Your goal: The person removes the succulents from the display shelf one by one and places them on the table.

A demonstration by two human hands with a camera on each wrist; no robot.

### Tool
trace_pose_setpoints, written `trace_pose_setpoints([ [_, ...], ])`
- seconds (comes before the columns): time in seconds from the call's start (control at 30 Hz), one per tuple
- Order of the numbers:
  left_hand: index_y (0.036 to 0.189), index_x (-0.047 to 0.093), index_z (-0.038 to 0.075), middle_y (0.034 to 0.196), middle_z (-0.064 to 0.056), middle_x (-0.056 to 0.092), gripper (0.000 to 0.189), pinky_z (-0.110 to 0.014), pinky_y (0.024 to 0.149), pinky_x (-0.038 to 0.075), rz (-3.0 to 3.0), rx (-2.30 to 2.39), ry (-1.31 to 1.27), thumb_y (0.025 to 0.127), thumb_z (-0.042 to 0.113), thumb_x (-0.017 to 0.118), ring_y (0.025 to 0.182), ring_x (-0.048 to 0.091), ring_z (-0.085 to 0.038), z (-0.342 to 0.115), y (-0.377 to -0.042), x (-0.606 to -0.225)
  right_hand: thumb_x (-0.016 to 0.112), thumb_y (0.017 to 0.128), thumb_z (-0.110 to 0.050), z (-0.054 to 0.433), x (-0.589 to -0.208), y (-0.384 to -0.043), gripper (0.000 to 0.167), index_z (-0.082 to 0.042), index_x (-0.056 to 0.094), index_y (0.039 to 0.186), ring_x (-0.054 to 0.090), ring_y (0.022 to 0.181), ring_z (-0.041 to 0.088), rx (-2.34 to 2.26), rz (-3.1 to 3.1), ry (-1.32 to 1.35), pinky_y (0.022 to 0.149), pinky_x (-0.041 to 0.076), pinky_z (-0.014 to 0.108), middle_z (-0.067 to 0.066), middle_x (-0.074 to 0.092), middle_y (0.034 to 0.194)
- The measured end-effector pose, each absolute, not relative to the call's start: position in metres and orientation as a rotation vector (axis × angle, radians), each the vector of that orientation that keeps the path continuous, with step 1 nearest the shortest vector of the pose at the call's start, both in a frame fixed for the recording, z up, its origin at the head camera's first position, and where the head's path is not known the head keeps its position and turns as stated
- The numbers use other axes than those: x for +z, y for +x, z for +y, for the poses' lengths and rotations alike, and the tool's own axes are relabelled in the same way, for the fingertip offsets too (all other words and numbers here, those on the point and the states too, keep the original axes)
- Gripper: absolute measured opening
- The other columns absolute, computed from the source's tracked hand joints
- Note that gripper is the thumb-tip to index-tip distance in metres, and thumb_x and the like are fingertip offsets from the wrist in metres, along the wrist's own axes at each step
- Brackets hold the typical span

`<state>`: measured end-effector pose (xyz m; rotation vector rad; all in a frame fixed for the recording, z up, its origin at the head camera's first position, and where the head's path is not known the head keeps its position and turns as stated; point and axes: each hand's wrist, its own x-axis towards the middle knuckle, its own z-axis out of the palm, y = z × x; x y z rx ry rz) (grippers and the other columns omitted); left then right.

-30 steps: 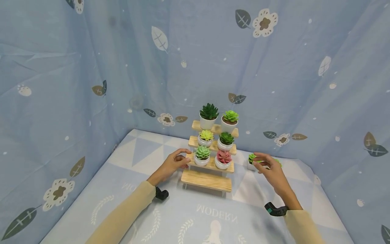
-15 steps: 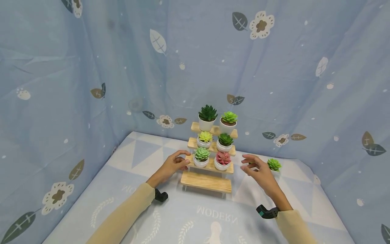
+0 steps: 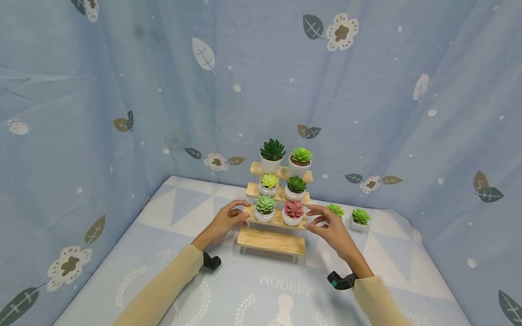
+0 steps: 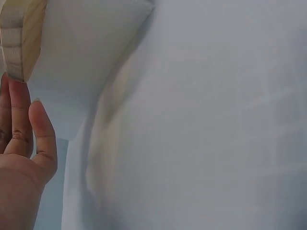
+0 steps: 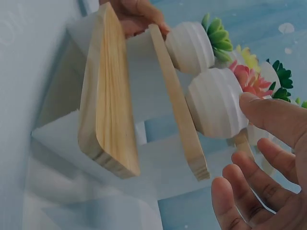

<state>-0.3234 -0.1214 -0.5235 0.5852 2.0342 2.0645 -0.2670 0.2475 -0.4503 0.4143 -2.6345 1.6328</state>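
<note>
Right grip (image 3: 331,230) hangs spread beside the pink succulent (image 3: 293,209) while left grip (image 3: 224,221), spread, touches the stand (image 3: 271,241)

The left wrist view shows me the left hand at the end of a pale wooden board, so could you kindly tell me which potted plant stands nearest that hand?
Observer: The head view shows a pale green rosette succulent in a round white pot nearest the left hand, on the third tier down of the four-tier pale wooden stand.
Operator: Thank you, and where is the right hand, please?
Observer: It is by the opposite end of that tier, beside a pink rosette succulent in a ribbed white pot; I cannot tell whether they touch.
</note>
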Motion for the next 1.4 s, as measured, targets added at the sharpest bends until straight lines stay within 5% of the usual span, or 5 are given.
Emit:
trace_pose_setpoints([
  [0.63,0.140,0.056,0.017,0.103,-0.029,0.063,0.041,-0.041,0.084,0.059,2.022,2.077,0.583,0.102,0.028,0.068,0.092,0.070,-0.034,-0.120,-0.324,-0.522,0.084,0.088,-0.039,0.228,-0.454,-0.269,0.067,-0.025,0.056,0.147,0.061,0.104,0.023,1.621,-2.656,0.392,0.082,0.053,0.037,0.004,0.062,0.132],
  [1.1,0.141,0.055,0.017,0.106,-0.031,0.063,0.042,-0.039,0.083,0.058,2.038,2.062,0.580,0.103,0.028,0.067,0.093,0.070,-0.033,-0.120,-0.321,-0.521,0.084,0.087,-0.045,0.215,-0.455,-0.271,0.075,-0.019,0.052,0.150,0.058,0.106,0.031,1.647,-2.684,0.275,0.074,0.054,0.041,0.011,0.061,0.114],
  [1.4,0.141,0.055,0.018,0.109,-0.031,0.062,0.041,-0.040,0.084,0.058,2.044,2.060,0.569,0.103,0.029,0.067,0.094,0.069,-0.035,-0.120,-0.321,-0.521,0.085,0.086,-0.044,0.210,-0.454,-0.271,0.065,-0.021,0.059,0.141,0.059,0.097,0.026,1.612,-2.642,0.272,0.071,0.052,0.040,0.009,0.064,0.107],
])
